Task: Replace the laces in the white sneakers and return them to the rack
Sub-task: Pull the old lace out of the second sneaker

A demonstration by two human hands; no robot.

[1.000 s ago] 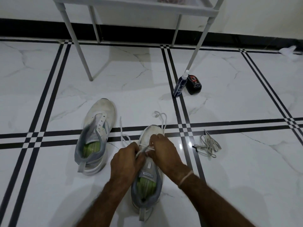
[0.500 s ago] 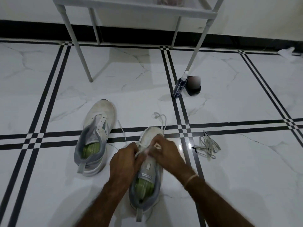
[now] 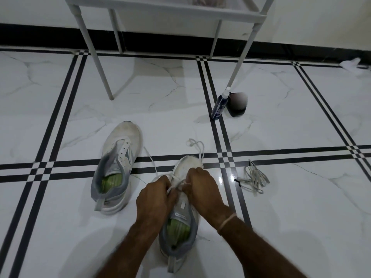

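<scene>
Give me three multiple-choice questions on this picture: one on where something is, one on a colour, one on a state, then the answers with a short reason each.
1. Where is the lace bundle? A) on a chair B) on the floor, right of the near sneaker C) inside a box
2. The spray bottle is: A) red B) yellow C) blue
3. The far sneaker is: A) unlaced B) tied C) upside down
Answers: B, it lies to the right of the right hand; C, its body is dark blue; A, its eyelets are empty, while the left hand and right hand pinch the lace on the near one.
</scene>
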